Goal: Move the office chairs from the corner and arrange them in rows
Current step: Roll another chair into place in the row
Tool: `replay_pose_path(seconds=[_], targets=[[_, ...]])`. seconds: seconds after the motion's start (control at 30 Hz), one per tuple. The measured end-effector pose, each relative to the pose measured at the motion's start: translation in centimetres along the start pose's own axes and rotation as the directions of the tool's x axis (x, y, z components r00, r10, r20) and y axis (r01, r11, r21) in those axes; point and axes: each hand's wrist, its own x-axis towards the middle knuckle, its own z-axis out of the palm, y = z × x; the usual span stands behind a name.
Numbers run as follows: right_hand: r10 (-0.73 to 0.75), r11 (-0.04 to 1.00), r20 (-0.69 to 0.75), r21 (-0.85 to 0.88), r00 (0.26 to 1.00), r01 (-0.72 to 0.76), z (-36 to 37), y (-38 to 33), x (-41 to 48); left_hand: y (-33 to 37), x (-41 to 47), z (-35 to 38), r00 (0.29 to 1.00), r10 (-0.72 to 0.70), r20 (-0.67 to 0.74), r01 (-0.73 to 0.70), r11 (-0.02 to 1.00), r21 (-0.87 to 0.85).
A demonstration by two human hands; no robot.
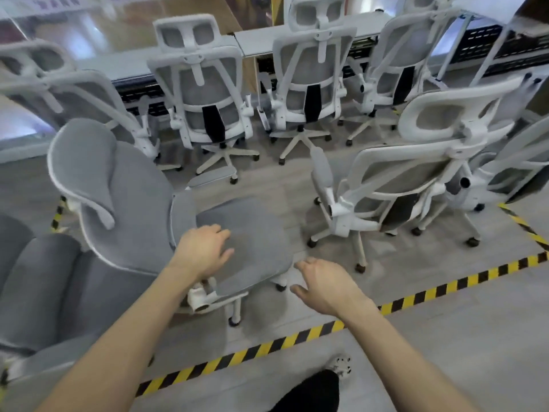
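A grey mesh office chair (pixel 252 233) with a white frame stands right in front of me, its seat turned towards me and its backrest to the left. My left hand (pixel 205 251) hovers over the near left part of that seat, fingers spread, holding nothing. My right hand (pixel 320 283) is open just off the seat's right front corner, apart from it. Another chair (pixel 398 179) stands to the right with its back to me. A row of several chairs (pixel 205 93) faces the desks at the far side.
Yellow-black floor tape (pixel 416 295) runs diagonally in front of me and turns at the right (pixel 523 224). A grey chair (pixel 44 286) sits close at my left. White desks (pixel 297 34) line the back. My foot (pixel 338 365) is on the near side of the tape.
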Motion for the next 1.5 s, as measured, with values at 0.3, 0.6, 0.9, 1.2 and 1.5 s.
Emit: replay_pose_path(seconds=[0.3,0.6,0.9,1.2,1.5], targets=[[-0.169,0.986,-0.062,-0.007,0.984,0.169,0.8,-19.1,5.1,-18.5,-5.4,-2.6,0.918,-0.023,-0.397,0.012,0.999,-0.031],[-0.122,0.985,-0.124,0.107,0.985,0.136,2.0,-37.3,20.2,-37.6,-1.2,-3.9,0.936,0.204,-0.287,-0.226,0.973,-0.047],[-0.002,0.973,-0.069,0.229,0.998,0.017,4.9,-40.1,26.8,-44.5,2.6,-0.8,0.870,0.294,-0.396,-0.340,0.939,-0.050],[0.039,0.955,-0.046,0.294,0.998,-0.024,3.1,-36.1,28.0,-43.1,6.3,-0.1,0.815,0.276,-0.510,-0.297,0.954,0.042],[0.181,0.978,-0.105,0.127,0.978,-0.168,1.9,-25.2,28.3,-33.4,10.8,-1.9,0.790,0.141,-0.597,-0.181,0.983,-0.007]])
